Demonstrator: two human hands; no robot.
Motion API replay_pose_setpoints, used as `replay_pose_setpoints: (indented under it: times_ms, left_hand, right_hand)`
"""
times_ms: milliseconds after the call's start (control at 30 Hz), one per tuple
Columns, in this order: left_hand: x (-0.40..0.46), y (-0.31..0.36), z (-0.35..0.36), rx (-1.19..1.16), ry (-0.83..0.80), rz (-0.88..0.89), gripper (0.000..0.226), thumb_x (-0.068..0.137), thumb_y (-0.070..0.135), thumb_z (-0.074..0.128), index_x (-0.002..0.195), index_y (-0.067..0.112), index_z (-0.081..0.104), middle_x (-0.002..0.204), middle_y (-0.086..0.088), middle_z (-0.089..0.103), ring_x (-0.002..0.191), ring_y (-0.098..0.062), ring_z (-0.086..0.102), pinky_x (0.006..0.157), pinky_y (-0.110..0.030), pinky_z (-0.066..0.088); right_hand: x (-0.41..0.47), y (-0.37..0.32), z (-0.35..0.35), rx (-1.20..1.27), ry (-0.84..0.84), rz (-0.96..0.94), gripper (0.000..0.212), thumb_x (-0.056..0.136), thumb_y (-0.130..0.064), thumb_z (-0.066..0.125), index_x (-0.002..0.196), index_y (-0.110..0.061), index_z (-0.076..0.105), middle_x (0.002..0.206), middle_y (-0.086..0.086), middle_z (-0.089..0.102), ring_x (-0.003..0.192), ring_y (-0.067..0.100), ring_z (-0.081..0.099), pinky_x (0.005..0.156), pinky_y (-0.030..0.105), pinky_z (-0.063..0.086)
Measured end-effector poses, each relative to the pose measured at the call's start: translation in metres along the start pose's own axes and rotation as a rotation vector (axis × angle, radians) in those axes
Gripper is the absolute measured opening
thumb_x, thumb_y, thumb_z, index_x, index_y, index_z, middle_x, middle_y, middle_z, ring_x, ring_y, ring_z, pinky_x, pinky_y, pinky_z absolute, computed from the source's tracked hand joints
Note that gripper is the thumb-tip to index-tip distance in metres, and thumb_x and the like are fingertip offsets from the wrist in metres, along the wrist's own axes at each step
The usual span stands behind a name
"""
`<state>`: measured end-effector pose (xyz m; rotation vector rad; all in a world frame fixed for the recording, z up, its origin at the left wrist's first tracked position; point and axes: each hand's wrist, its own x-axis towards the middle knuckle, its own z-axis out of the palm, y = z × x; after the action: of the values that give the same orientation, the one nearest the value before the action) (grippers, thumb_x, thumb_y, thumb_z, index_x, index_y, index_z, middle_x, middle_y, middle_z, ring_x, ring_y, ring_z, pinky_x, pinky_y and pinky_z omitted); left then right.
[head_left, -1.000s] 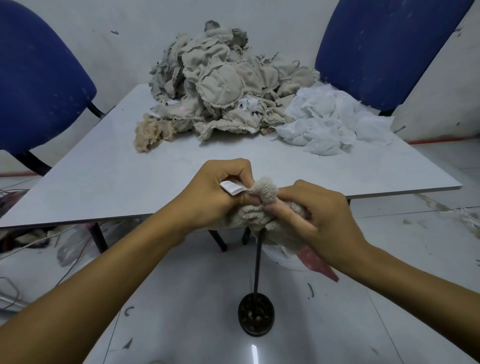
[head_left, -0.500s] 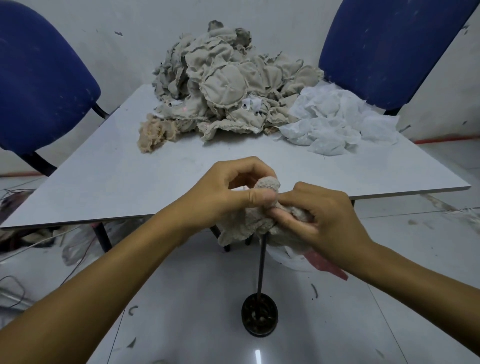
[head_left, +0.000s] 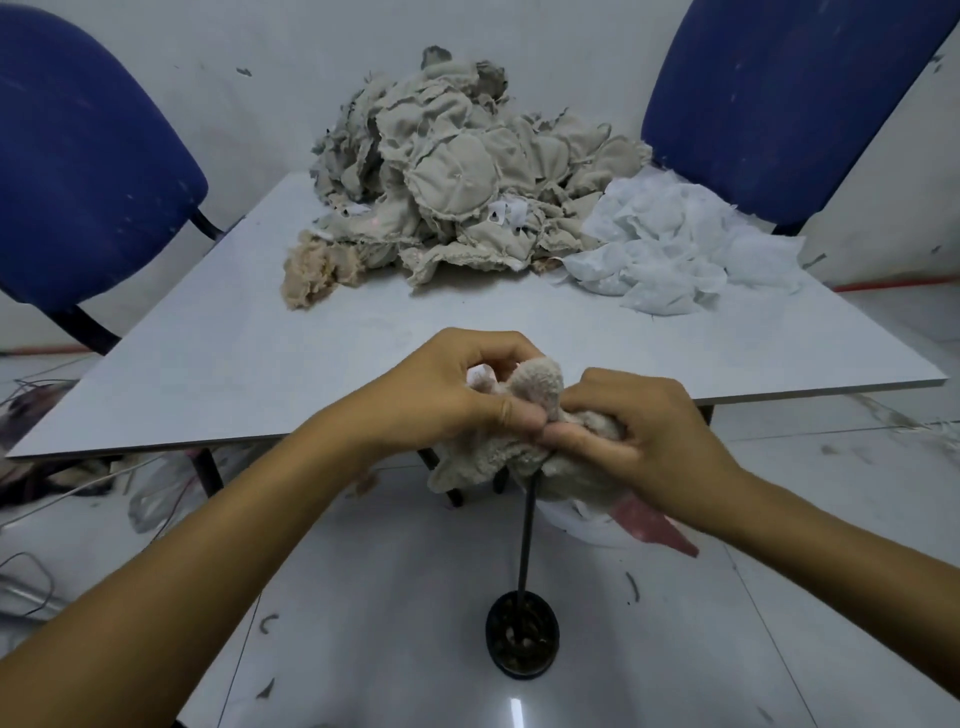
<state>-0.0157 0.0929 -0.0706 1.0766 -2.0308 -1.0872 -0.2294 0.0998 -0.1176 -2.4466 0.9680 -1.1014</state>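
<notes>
Left hand (head_left: 441, 395): my thumb and curled fingers pinch the left side of the plush skin, and the thumb tip meets my other thumb.
Plush skin (head_left: 537, 387): beige and fuzzy, held in the air between both hands, just in front of the table (head_left: 260, 374) edge. A rounded nub stands up at 12 o'clock from my thumbs.
Handling: I judge it light, limp and soft. The pile gives grip, but the seams could tear under a hard pull.
Where to hold: both sides, close under the nub, with the fabric bunched.
Rod (head_left: 525, 535): thin, dark and upright, its top hidden under the skin. Its round base (head_left: 522, 636) is on the floor at 6 o'clock.
Right hand (head_left: 649, 441): my thumb and curled fingers pinch the right side and gather the loose folds.
Tuft (head_left: 319, 267): at 11 o'clock on the table.
Beige pile (head_left: 457, 171): at 12 o'clock.
White heap (head_left: 670, 249): at 1 o'clock, touching the pile.
</notes>
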Motion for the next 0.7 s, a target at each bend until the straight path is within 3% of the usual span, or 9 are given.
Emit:
replay_pose_setpoints:
  times_ms: [67, 133, 267, 333, 400, 467, 533, 600, 700]
  left_hand:
    - [0.001, 0.005, -0.006, 0.049, 0.002, 0.034, 0.022, 0.076, 0.001, 0.079, 0.093, 0.013, 0.071, 0.091, -0.006, 0.073, 0.082, -0.022, 0.068, 0.076, -0.033, 0.055]
    - [0.004, 0.017, -0.014, -0.019, 0.143, 0.103, 0.017, 0.075, 0.005, 0.078, 0.085, 0.017, 0.07, 0.079, 0.006, 0.072, 0.071, -0.011, 0.068, 0.064, -0.023, 0.055]
    - [0.018, 0.029, -0.045, -0.241, 0.429, 0.166, 0.011, 0.08, 0.013, 0.077, 0.081, 0.023, 0.073, 0.079, 0.004, 0.074, 0.077, -0.015, 0.072, 0.067, -0.026, 0.058]
    - [0.03, 0.018, -0.054, -0.178, 0.542, 0.056, 0.013, 0.081, 0.013, 0.078, 0.087, 0.023, 0.073, 0.084, 0.006, 0.074, 0.08, -0.012, 0.072, 0.068, -0.025, 0.057]
    - [0.043, -0.003, -0.05, 0.099, 0.603, -0.152, 0.02, 0.084, 0.018, 0.077, 0.102, 0.022, 0.069, 0.1, 0.004, 0.072, 0.086, -0.01, 0.068, 0.068, -0.019, 0.052]
    - [0.049, -0.026, -0.039, 0.558, 0.524, -0.296, 0.034, 0.091, 0.023, 0.067, 0.124, 0.024, 0.06, 0.125, -0.005, 0.059, 0.109, -0.02, 0.057, 0.083, -0.025, 0.048]
    - [0.052, -0.038, -0.028, 0.899, 0.426, -0.185, 0.041, 0.093, 0.02, 0.063, 0.133, 0.027, 0.057, 0.129, -0.008, 0.049, 0.12, -0.029, 0.042, 0.095, -0.038, 0.039]
    - [0.058, -0.042, -0.023, 0.941, 0.336, 0.034, 0.032, 0.091, 0.016, 0.064, 0.122, 0.024, 0.068, 0.121, -0.004, 0.057, 0.114, -0.025, 0.047, 0.092, -0.038, 0.036]
    - [0.065, -0.039, -0.021, 0.764, 0.177, -0.003, 0.022, 0.094, 0.018, 0.059, 0.11, 0.022, 0.075, 0.109, 0.002, 0.068, 0.092, -0.007, 0.054, 0.08, -0.016, 0.041]
  right_hand:
    - [0.007, -0.005, -0.009, 0.121, 0.05, 0.042, 0.016, 0.083, -0.039, 0.073, 0.096, -0.03, 0.071, 0.081, -0.021, 0.065, 0.074, -0.003, 0.062, 0.065, 0.008, 0.045]
    - [0.018, -0.012, -0.02, 0.318, 0.142, 0.105, 0.019, 0.084, -0.034, 0.073, 0.102, -0.029, 0.071, 0.091, -0.016, 0.072, 0.08, 0.002, 0.069, 0.065, 0.013, 0.053]
    - [0.053, -0.01, -0.038, 0.523, 0.306, 0.207, 0.039, 0.085, -0.025, 0.077, 0.121, -0.028, 0.062, 0.103, -0.01, 0.07, 0.094, 0.004, 0.068, 0.075, 0.017, 0.055]
    - [0.066, 0.004, -0.038, 0.489, 0.269, 0.304, 0.052, 0.083, -0.02, 0.08, 0.127, -0.035, 0.055, 0.102, -0.002, 0.068, 0.093, 0.008, 0.068, 0.073, 0.018, 0.054]
    - [0.074, 0.024, -0.031, 0.322, 0.199, 0.425, 0.055, 0.086, -0.021, 0.076, 0.131, -0.038, 0.049, 0.111, -0.002, 0.063, 0.096, 0.014, 0.066, 0.073, 0.023, 0.053]
    - [0.075, 0.045, -0.02, 0.091, 0.128, 0.515, 0.05, 0.09, -0.02, 0.07, 0.135, -0.032, 0.049, 0.124, 0.002, 0.059, 0.102, 0.017, 0.061, 0.082, 0.029, 0.049]
    - [0.072, 0.062, -0.01, -0.067, 0.059, 0.533, 0.042, 0.092, -0.014, 0.065, 0.132, -0.024, 0.055, 0.128, 0.008, 0.057, 0.1, 0.015, 0.057, 0.083, 0.025, 0.042]
    - [0.069, 0.073, -0.005, -0.205, -0.029, 0.464, 0.032, 0.094, -0.015, 0.062, 0.125, -0.021, 0.062, 0.122, 0.009, 0.06, 0.095, 0.013, 0.054, 0.076, 0.021, 0.038]
    - [0.069, 0.082, -0.004, -0.364, -0.108, 0.359, 0.025, 0.096, -0.021, 0.06, 0.12, -0.022, 0.066, 0.113, 0.007, 0.064, 0.099, 0.021, 0.052, 0.074, 0.027, 0.033]
